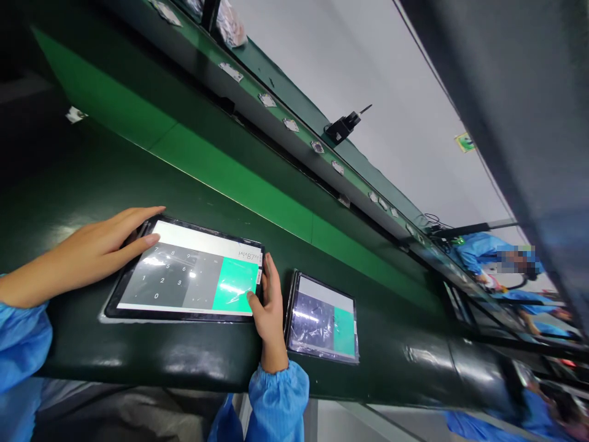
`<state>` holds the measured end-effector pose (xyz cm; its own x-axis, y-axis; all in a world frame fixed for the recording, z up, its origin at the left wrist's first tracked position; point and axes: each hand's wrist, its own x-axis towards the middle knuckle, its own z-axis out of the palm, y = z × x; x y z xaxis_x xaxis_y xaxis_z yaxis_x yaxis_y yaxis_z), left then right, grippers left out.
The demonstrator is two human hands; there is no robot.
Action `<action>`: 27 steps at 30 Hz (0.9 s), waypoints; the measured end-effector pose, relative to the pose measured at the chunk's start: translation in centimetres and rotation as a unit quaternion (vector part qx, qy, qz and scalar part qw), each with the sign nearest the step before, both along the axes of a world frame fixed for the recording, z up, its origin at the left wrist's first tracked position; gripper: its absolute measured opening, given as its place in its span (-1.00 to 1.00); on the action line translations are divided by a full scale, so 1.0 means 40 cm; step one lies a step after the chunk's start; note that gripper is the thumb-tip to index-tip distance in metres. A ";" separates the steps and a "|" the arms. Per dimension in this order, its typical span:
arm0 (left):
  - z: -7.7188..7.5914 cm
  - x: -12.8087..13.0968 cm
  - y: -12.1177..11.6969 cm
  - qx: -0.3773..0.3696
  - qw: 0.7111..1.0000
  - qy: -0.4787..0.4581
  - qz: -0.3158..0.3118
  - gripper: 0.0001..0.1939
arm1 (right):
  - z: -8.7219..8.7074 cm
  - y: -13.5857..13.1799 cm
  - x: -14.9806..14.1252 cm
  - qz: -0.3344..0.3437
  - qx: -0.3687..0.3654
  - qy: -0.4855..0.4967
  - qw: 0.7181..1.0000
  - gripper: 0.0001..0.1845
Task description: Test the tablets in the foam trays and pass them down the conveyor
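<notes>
Head view: the tablet (197,279) is lying between my hands over the dark green tabletop (391,344), with a second tablet (315,325) resting just beside it on the right. The fingers of my left hand (103,245) are clamping the upper left corner, thumb on the glass; those of my right hand (269,307) are clamping the right edge, thumb over the green panel (230,282).

Handling: I am judging the unit light, stiff, slippery-faced and fragile at the glass. The black bezel (125,279) along the short edges is offering the safest hold.

Markings: the keypad (172,282) is showing 0–3 and 5–9; glare is obscuring 4. The display line (248,255) is seemingly including 87. The white label (259,277) is carrying no legible print. No brand is showing.
</notes>
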<state>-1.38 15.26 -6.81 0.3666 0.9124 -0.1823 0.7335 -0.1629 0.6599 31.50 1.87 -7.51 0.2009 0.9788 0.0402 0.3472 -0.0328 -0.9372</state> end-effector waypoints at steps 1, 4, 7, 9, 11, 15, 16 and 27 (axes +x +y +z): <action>-0.001 0.001 0.000 0.009 1.000 0.007 -0.004 -0.32 | -0.002 0.002 -0.003 -0.017 -0.003 -0.003 1.000 -0.27; -0.001 0.007 0.001 0.025 0.999 0.021 -0.014 -0.32 | -0.006 0.012 -0.007 -0.047 -0.005 0.001 0.999 -0.32; 0.004 0.016 -0.002 0.030 1.000 0.004 -0.005 -0.31 | -0.007 0.016 0.001 -0.055 0.008 0.039 0.998 -0.34; 0.006 0.023 -0.015 0.040 0.999 -0.008 0.017 -0.31 | -0.008 0.010 0.002 -0.072 0.010 0.065 0.995 -0.39; 0.004 0.029 -0.044 0.055 0.997 -0.016 0.044 -0.31 | -0.011 -0.004 -0.007 -0.095 0.004 0.070 0.993 -0.42; -0.017 0.043 -0.146 0.084 0.990 -0.049 0.099 -0.29 | -0.018 -0.049 -0.054 -0.153 0.015 0.039 0.987 -0.41; -0.022 0.048 -0.175 0.087 0.988 -0.063 0.107 -0.30 | -0.019 -0.060 -0.066 -0.162 0.019 0.030 0.986 -0.41; -0.030 0.059 -0.268 0.070 0.981 -0.131 0.126 -0.41 | -0.001 -0.107 -0.100 -0.112 0.061 -0.167 0.978 -0.56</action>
<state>0.99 4.55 -8.03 0.1435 0.9894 0.0217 0.5696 -0.1005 0.8157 27.49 -2.40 -7.56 0.3649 0.8957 0.2543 0.6317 -0.0375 -0.7743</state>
